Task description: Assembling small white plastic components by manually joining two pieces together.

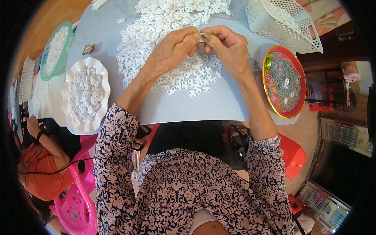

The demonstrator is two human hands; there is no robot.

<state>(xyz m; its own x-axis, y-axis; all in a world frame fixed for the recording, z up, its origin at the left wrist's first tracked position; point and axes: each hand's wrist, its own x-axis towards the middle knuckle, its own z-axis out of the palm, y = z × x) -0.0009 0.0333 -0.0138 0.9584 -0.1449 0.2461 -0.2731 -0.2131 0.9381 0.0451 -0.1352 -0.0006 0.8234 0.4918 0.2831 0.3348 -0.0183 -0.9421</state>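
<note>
Both hands meet over the table, fingertips pinched together around a small white plastic piece (202,38), mostly hidden by the fingers. My left hand (177,46) is closed at the piece's left side, with its thumb and index finger pressed together. From the other side, my right hand (230,46) grips it between thumb and curled fingers. Below and behind them spreads a large pile of white plastic pieces (135,51), small and rounded with holes. Several loose ones (194,84) lie nearer to me.
A scalloped white dish (66,94) of white pieces stands left, with a green basket (70,37) beyond. At right are a red-rimmed bowl (302,84) of thin grey bits and a perforated white basket (309,43). Another person's arm (51,145) and a pink chair (80,207) are lower left.
</note>
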